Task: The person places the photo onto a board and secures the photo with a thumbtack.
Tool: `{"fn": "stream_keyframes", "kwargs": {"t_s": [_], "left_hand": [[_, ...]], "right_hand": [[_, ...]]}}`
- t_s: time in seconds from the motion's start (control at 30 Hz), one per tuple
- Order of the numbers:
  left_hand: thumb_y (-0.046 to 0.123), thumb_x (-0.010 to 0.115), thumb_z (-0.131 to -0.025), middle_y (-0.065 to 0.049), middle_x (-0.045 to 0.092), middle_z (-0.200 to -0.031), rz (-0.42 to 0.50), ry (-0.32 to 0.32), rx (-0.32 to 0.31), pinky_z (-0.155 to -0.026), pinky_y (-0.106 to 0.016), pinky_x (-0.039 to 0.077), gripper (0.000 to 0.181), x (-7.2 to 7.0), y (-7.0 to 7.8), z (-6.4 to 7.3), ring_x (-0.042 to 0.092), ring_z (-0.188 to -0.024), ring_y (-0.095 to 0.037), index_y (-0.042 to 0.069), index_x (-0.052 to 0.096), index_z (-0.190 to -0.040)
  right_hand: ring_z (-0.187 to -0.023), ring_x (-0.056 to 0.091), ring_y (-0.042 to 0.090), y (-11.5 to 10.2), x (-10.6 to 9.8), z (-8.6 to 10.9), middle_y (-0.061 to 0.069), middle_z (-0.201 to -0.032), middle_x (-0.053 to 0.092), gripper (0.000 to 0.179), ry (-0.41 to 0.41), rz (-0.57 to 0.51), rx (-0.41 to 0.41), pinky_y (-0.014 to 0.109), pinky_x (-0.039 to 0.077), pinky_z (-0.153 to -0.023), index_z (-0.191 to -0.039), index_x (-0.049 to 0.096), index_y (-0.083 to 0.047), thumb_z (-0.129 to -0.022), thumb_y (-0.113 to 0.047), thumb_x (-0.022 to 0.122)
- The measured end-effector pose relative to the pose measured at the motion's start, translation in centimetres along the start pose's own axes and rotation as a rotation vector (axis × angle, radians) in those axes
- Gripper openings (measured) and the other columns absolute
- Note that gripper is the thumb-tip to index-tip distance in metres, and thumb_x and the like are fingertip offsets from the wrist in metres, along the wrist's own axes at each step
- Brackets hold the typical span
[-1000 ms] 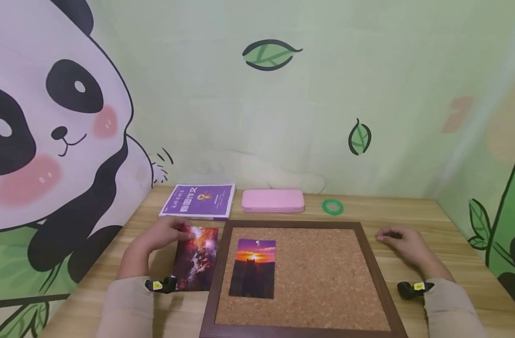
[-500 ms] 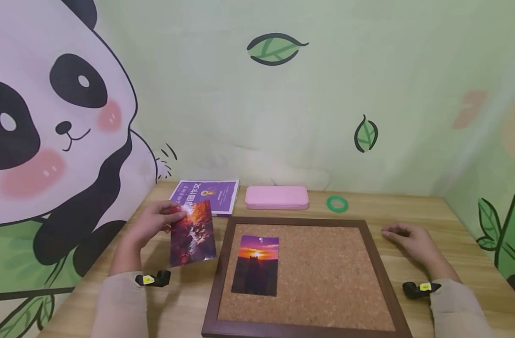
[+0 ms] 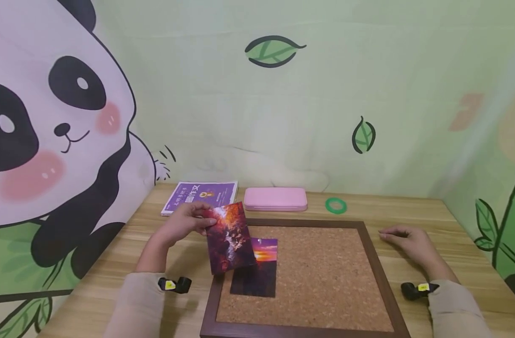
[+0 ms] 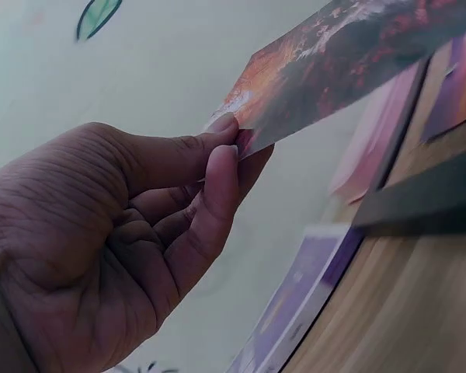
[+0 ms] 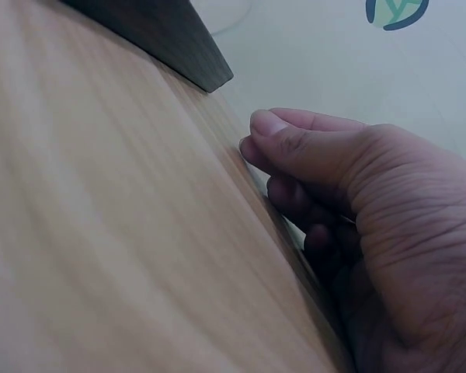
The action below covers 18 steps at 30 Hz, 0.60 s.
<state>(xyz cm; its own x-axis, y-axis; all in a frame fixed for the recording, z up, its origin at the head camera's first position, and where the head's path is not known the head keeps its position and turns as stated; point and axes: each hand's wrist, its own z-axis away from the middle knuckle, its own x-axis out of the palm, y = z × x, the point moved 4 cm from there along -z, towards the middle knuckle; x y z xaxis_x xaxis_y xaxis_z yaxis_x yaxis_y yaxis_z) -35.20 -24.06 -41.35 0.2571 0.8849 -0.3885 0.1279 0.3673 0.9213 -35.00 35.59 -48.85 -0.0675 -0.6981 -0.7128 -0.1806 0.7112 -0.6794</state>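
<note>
My left hand (image 3: 182, 226) pinches a reddish photo print (image 3: 231, 241) by its upper left corner, between thumb and fingers as the left wrist view shows. The print is held tilted above the left side of a brown-framed corkboard (image 3: 325, 277). Behind it, a sunset photo (image 3: 257, 284) lies on the cork, partly covered in the head view; a small pin sits near its top edge. My right hand (image 3: 413, 246) rests on the table right of the board, fingers loosely curled around nothing. In the right wrist view that hand (image 5: 404, 225) is near the frame's corner.
At the back of the wooden table (image 3: 451, 234) lie a purple book (image 3: 223, 192), a pink case (image 3: 276, 199) and a green ring-shaped item (image 3: 336, 205). A wall with a painted panda (image 3: 93, 141) and leaves stands behind.
My left hand has lifted the reddish photo print off the table left of the board and carried it rightward over the board's left edge. The right hand has stayed in place.
</note>
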Motion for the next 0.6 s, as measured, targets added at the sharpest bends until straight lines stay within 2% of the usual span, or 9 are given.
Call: {"fn": "stream_keyframes", "kwargs": {"t_s": [0.23, 0.4, 0.53, 0.6], "left_hand": [[0.01, 0.073, -0.092, -0.016, 0.068, -0.099, 0.017, -0.081, -0.002, -0.07, -0.05, 0.058, 0.029, 3.1, 0.1, -0.5, 0.067, -0.075, -0.024, -0.002, 0.064, -0.117], [0.009, 0.072, -0.092, -0.016, 0.067, -0.1, 0.043, -0.119, 0.015, -0.067, -0.05, 0.058, 0.031, 5.0, 0.3, -0.9, 0.066, -0.07, -0.023, -0.004, 0.062, -0.119], [0.01, 0.072, -0.092, -0.015, 0.068, -0.097, 0.021, -0.176, 0.03, -0.064, -0.048, 0.058, 0.028, 7.2, 1.1, -1.5, 0.066, -0.067, -0.022, -0.002, 0.063, -0.116], [0.011, 0.073, -0.092, -0.012, 0.069, -0.095, -0.005, -0.18, 0.031, -0.063, -0.049, 0.058, 0.025, 8.3, 1.7, -1.8, 0.066, -0.065, -0.022, 0.001, 0.065, -0.114]], "right_hand": [[-0.102, 0.061, 0.005, 0.1, 0.3, 0.1, 0.01, -0.111, 0.074, 0.036, -0.002, -0.017, -0.007, 0.021, 0.044, -0.085, -0.11, 0.076, -0.008, -0.095, -0.04, 0.069], [-0.108, 0.059, 0.012, 0.4, 0.5, -0.1, 0.01, -0.114, 0.072, 0.04, -0.006, -0.008, 0.005, 0.031, 0.044, -0.09, -0.113, 0.074, -0.008, -0.096, -0.044, 0.066], [-0.111, 0.06, 0.021, 0.5, 0.3, -0.3, 0.012, -0.116, 0.072, 0.042, 0.005, -0.005, 0.004, 0.038, 0.043, -0.092, -0.115, 0.074, -0.007, -0.097, -0.044, 0.065], [-0.113, 0.059, 0.027, 0.4, 0.2, -0.5, 0.013, -0.116, 0.071, 0.043, 0.002, -0.008, 0.001, 0.042, 0.043, -0.093, -0.115, 0.073, -0.007, -0.098, -0.044, 0.064]]}}
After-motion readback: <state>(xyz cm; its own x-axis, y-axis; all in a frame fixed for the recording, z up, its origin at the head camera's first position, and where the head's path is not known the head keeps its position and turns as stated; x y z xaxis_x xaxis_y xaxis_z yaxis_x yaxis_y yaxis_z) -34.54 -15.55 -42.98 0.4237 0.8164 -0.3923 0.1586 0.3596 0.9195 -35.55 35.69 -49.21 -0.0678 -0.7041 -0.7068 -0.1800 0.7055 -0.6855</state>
